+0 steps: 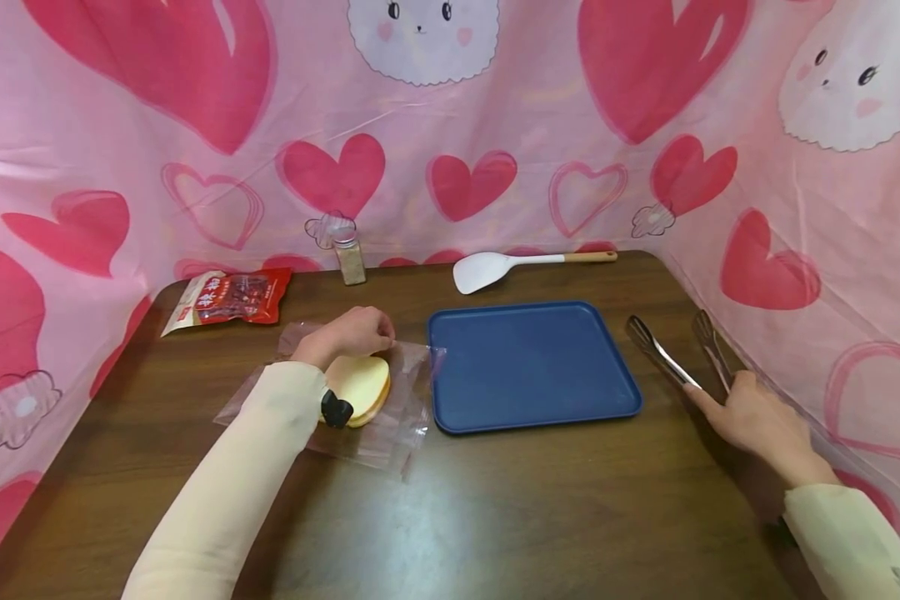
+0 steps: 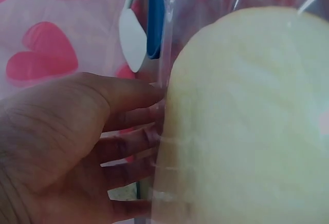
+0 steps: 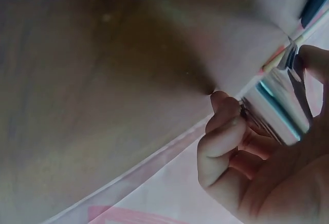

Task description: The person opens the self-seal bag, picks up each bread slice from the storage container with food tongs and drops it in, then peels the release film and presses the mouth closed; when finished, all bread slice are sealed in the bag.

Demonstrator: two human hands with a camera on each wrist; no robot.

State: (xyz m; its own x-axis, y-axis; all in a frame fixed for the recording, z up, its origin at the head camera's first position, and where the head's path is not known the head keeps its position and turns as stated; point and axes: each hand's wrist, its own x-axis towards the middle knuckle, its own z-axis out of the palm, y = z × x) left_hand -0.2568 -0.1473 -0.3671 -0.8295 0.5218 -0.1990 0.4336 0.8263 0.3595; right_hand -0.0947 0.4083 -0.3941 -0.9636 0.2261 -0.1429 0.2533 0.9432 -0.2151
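Pale bread slices (image 1: 358,382) lie inside a clear plastic bag (image 1: 411,404) on the table, left of a blue tray (image 1: 528,362). My left hand (image 1: 354,327) is at the bag's far side and pinches its edge between thumb and fingers. In the left wrist view the bread's rounded top fills the right half, close to the fingertips. Metal tongs (image 1: 671,360) are gripped in my right hand (image 1: 768,427) at the table's right edge. Their two arms stand spread apart, with nothing between the tips.
A white spatula with a wooden handle end (image 1: 487,271) lies behind the tray. At the back left are a small seasoning jar (image 1: 351,260) and a red and white food packet (image 1: 232,298). A pink heart-print cloth (image 1: 472,108) hangs around the dark wooden table (image 1: 525,508).
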